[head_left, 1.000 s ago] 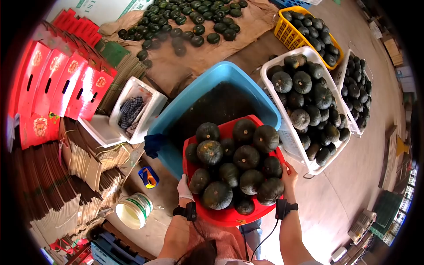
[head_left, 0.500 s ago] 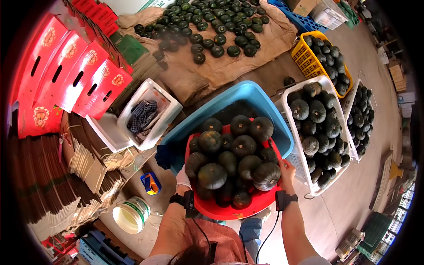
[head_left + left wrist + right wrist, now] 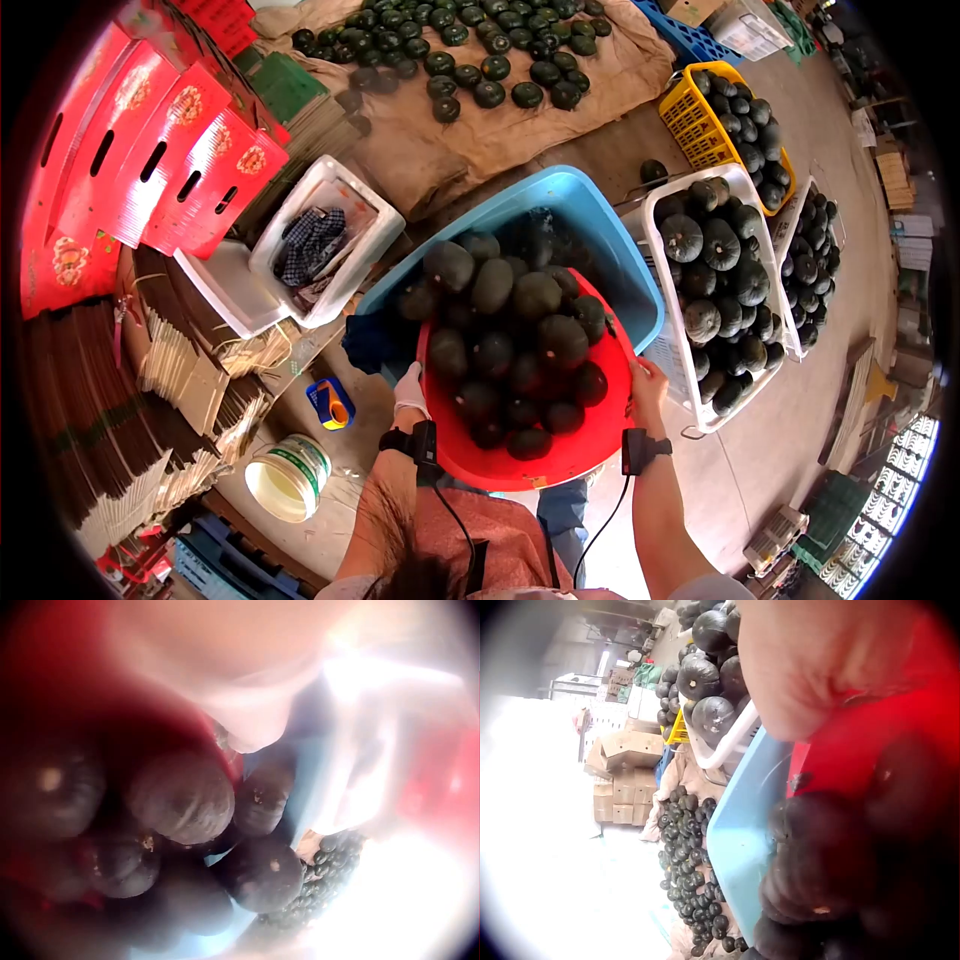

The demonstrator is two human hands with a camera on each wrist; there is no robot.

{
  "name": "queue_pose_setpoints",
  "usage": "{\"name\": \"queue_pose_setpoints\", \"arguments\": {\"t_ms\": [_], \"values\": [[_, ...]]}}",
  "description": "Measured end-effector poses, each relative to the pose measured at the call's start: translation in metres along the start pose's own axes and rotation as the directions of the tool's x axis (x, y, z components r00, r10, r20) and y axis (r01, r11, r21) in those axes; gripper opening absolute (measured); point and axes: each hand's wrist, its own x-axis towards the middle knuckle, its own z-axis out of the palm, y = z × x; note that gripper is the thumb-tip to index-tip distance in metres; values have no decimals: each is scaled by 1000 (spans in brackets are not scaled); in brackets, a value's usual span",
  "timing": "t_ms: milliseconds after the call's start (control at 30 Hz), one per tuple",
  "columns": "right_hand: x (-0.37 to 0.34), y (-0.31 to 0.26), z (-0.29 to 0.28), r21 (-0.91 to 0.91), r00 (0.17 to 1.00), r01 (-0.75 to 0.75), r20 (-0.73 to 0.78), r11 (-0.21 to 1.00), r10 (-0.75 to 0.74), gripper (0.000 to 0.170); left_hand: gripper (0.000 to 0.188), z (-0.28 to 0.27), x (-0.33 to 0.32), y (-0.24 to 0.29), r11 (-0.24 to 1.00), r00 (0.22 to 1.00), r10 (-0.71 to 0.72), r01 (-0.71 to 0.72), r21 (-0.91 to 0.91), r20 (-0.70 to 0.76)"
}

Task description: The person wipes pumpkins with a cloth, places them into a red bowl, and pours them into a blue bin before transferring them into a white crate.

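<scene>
Both hands hold a red basin (image 3: 603, 440) full of dark green pumpkins (image 3: 492, 286) in front of my body. My gloved left hand (image 3: 410, 391) grips its left side, and my bare right hand (image 3: 650, 388) grips the right side. The basin tilts away from me over a light blue tub (image 3: 632, 262). Pumpkins bunch toward the far end, and some at the front left lie over the tub's opening. In the left wrist view, pumpkins (image 3: 184, 796) crowd beside the basin's wall. The right wrist view shows my palm (image 3: 802, 667) against the red basin.
A white crate (image 3: 690, 385) of pumpkins stands right of the tub, with a yellow crate (image 3: 690, 120) behind. Many pumpkins lie on brown sheeting (image 3: 610, 80). Left are a foam box (image 3: 375, 225), red cartons (image 3: 160, 160), flattened cardboard (image 3: 90, 400) and a white bucket (image 3: 285, 480).
The basin has tipped forward, and its pumpkins have slid away from me toward the tub, baring the red near side. Both hands keep their hold on its sides.
</scene>
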Motion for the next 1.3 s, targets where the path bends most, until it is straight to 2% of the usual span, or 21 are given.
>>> {"name": "queue_pose_setpoints", "arguments": {"t_ms": [33,133,267,333,400,433,467,533,600,667,700,800,833,900,933,1000,1033,1100,1200,1267,1300], "values": [[1,5,-3,-13,1000,0,14,1000,1,31,51,2,-7,-1,989,996,-91,92,-120,9],[-1,16,-7,-26,1000,-4,15,1000,4,31,47,1,-2,-6,977,993,-102,112,-184,61],[-14,33,-16,2,999,41,-15,999,-41,34,45,-13,9,-22,989,994,-52,65,-136,92],[-33,24,-26,-31,1000,-23,-15,999,22,34,44,-15,0,-16,998,994,-33,39,-53,104],[-37,28,-32,-65,995,-100,-23,993,98,35,44,-12,-19,-8,992,986,-89,100,-74,138],[-35,38,-33,-49,999,-45,-12,998,45,36,44,-13,-22,-10,981,976,-139,159,-111,171],[-36,52,-37,-33,1000,2,-4,999,-2,36,44,-16,-25,-12,982,974,-161,174,-69,162],[-51,33,-45,-45,995,-98,31,994,100,38,42,-27,-10,-21,990,966,-131,140,-28,221],[-50,49,-44,1,995,-97,19,995,97,41,40,-30,-14,-25,981,954,-194,188,51,227],[-53,54,-49,-29,995,-100,6,995,100,43,38,-36,-29,-30,969,943,-232,245,-24,238],[-59,56,-53,-72,997,-70,30,995,72,45,38,-51,-16,-39,978,941,-204,209,11,271],[-77,43,-75,-41,989,-122,79,992,125,48,37,-32,-73,-27,961,913,-273,272,46,303],[-81,27,-78,-33,988,-138,64,990,140,48,38,-42,-73,-30,965,893,-259,249,76,367],[-92,10,-97,-103,977,-120,167,987,136,51,40,-50,-87,-37,954,880,-297,260,149,370],[-97,17,-102,-239,992,24,126,971,7,53,41,-52,-93,-40,949,877,-310,265,169,366],[-103,35,-123,-228,991,55,132,972,-25,54,44,-62,-101,-56,934,885,-348,298,198,310],[-106,42,-136,-217,994,36,106,976,-13,54,45,-66,-117,-62,938,893,-323,259,229,313],[-112,54,-164,-202,973,111,220,973,-65,53,46,-72,-153,-77,939,900,-295,211,271,322],[-127,78,-218,-152,971,163,197,975,-132,55,51,-63,-208,-101,946,929,-250,174,273,272],[-143,99,-263,-140,993,101,74,985,-91,56,56,-44,-248,-120,969,904,-221,161,186,367],[-148,127,-286,-129,999,-14,34,991,18,55,59,-31,-256,-137,987,900,-149,109,120,410]]}}
